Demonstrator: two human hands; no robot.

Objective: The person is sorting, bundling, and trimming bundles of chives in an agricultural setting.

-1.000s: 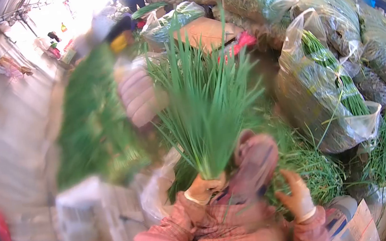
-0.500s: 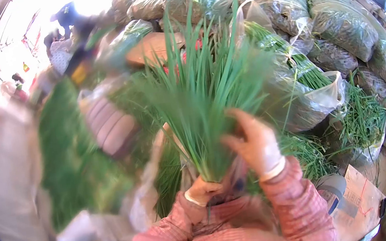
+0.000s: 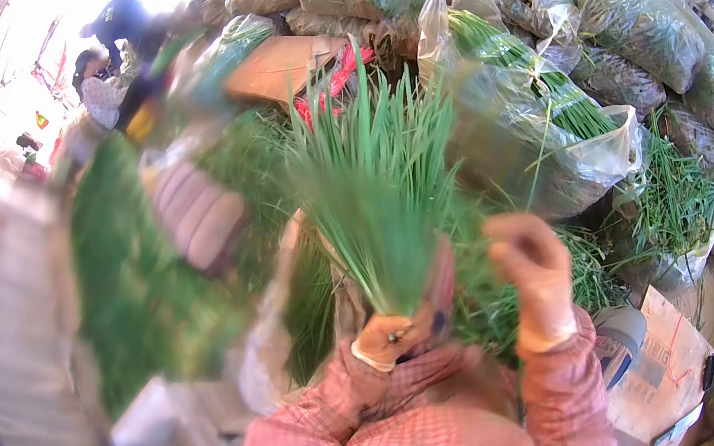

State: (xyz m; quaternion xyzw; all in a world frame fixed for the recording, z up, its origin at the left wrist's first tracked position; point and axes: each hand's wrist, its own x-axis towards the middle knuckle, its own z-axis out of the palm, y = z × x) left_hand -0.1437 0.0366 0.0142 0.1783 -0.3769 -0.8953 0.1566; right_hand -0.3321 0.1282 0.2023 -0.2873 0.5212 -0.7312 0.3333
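My left hand (image 3: pixel 387 340) is wrapped round the base of a bunch of garlic chives (image 3: pixel 380 192), whose long green leaves fan upward in front of my chest. To the right of the bunch, and apart from it, is my right hand (image 3: pixel 533 275), raised with its fingers curled in. Motion blurs those fingertips, and anything between them cannot be made out. Both hands appear to wear thin gloves with pale cuffs. Loose green leaves (image 3: pixel 491 314) lie beneath and between my hands.
Stuffed plastic sacks (image 3: pixel 637 24) are piled behind and to the right. An open clear bag (image 3: pixel 588 161) holds tied green stalks. Cardboard (image 3: pixel 655 363) lies near a shoe (image 3: pixel 617 341) at lower right. A green heap (image 3: pixel 131 284) is on the left; people (image 3: pixel 102 90) are farther back.
My right hand has moved away from the leaves, to the right and slightly down, and its fingers have gone from spread to curled. My left hand still grips the bunch, which looks narrower.
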